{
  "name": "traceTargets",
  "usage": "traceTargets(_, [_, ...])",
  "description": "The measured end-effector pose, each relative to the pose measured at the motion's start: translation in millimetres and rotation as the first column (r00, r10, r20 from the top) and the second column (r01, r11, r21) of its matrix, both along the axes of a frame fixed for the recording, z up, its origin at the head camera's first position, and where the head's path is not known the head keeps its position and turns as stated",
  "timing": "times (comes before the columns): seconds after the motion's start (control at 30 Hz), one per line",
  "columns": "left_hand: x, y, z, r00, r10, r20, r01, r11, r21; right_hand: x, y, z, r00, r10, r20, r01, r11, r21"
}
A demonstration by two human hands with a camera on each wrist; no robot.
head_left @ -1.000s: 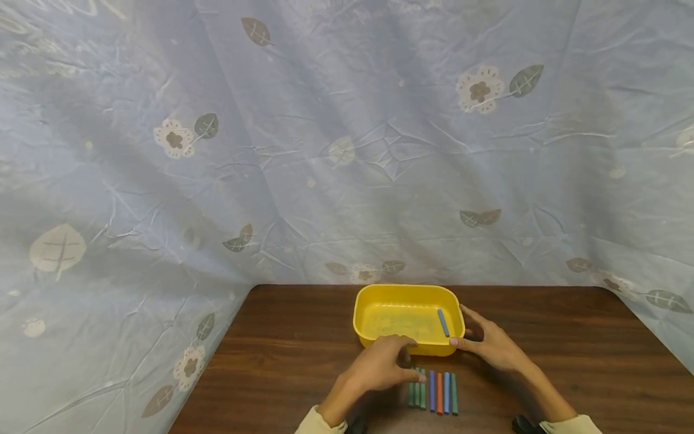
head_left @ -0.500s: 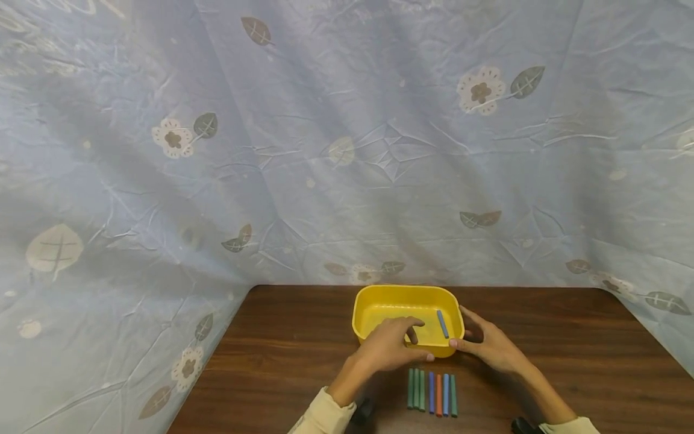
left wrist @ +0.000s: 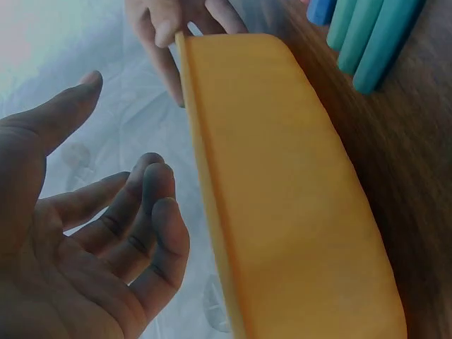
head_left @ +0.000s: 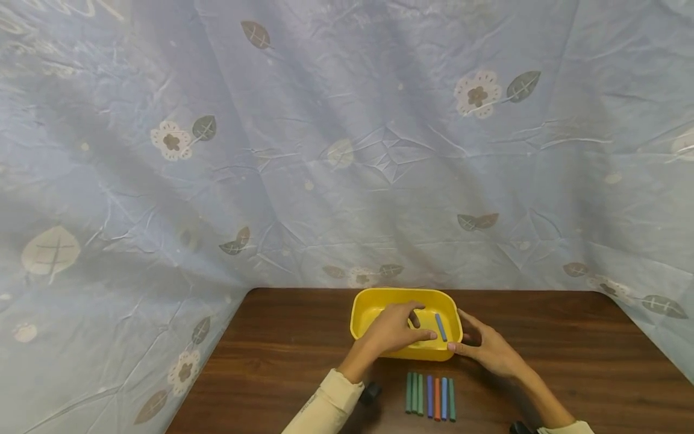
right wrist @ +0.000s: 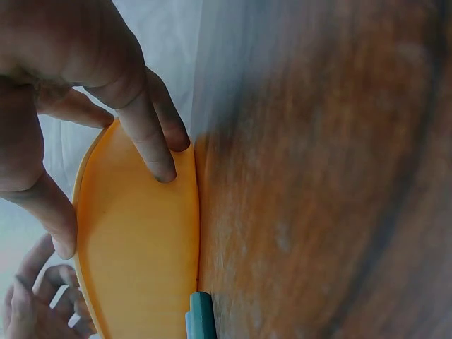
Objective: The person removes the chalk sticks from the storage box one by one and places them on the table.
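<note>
A yellow plastic tub (head_left: 417, 354) stands at the back of the table, with one blue stick (head_left: 441, 327) lying inside near its right end. My left hand (head_left: 393, 328) hovers over the tub's front rim, fingers apart and loosely bent; in the left wrist view nothing is between its thumb and fingers. At the tub's right end, my right hand (head_left: 493, 349) grips it, thumb at the rim and fingers against the outer wall (right wrist: 134, 233). In front of the tub lie three green sticks (head_left: 414, 393), then a purple stick (head_left: 430, 396), red stick (head_left: 437, 399), light blue stick (head_left: 444, 399) and darker green stick (head_left: 452, 399).
The dark wooden table (head_left: 287, 337) reaches back to a pale floral sheet (head_left: 325, 199) that hangs behind it and along the left. A small black object (head_left: 371, 393) sits by my left sleeve (head_left: 336, 401).
My left hand has moved from beside the green sticks up and forward over the tub, uncovering the row of sticks. The right hand stays at the tub's right end.
</note>
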State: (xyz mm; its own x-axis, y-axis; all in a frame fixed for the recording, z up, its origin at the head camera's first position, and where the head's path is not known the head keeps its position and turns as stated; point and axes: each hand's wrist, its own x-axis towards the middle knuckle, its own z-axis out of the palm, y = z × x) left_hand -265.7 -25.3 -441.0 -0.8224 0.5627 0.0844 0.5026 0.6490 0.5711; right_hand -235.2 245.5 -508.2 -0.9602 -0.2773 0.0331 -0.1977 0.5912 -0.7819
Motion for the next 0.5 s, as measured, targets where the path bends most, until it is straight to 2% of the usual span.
traceTargets(0.2, [-14.9, 6.3, -8.3, 1.000, 0.014, 0.013, -0.014, 1.000, -0.006, -0.1, -0.7, -0.7, 1.000, 0.015, 0.002, -0.015, 1.000, -0.004])
traceTargets(0.5, [-41.6, 17.0, -24.6, 1.000, 0.011, 0.028, -0.011, 1.000, -0.013, -0.4, -0.2, -2.1, 1.000, -0.007, 0.005, 0.007, 1.000, -0.024])
